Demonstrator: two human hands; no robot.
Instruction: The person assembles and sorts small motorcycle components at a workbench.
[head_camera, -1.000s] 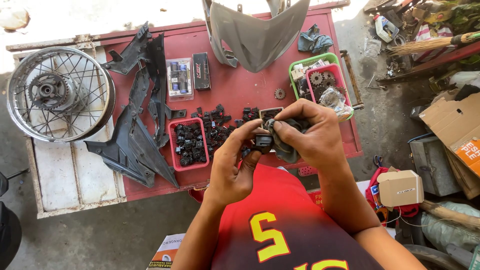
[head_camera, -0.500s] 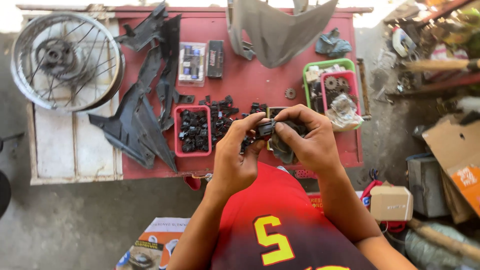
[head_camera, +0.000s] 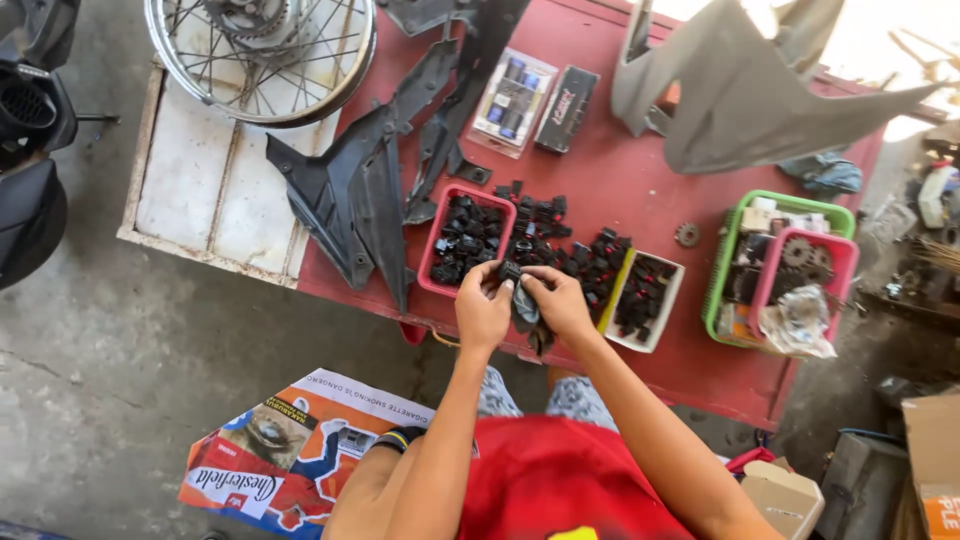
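Observation:
My left hand (head_camera: 483, 308) and my right hand (head_camera: 560, 300) meet over the front edge of the red table (head_camera: 620, 180). Together they hold a small black part (head_camera: 509, 271) and a grey rag (head_camera: 524, 306) that hangs between them. Just beyond my fingers a pink tray (head_camera: 433, 250) holds several small black parts, and more of them lie loose in a pile (head_camera: 560, 245) on the table. A white tray (head_camera: 668, 305) with black parts sits right of my right hand.
Black plastic fairing panels (head_camera: 350, 195) lie at the table's left, a grey fairing (head_camera: 750, 90) at the back. A spoked wheel (head_camera: 260, 50) rests on a white pallet (head_camera: 190, 180). A green basket (head_camera: 722, 270) holds a pink tray with sprockets (head_camera: 800, 255). A printed cardboard sheet (head_camera: 290, 450) lies on the floor.
The view has swung and pulled back, so the table sits farther off and tilted. Both hands remain together on the small black part and rag.

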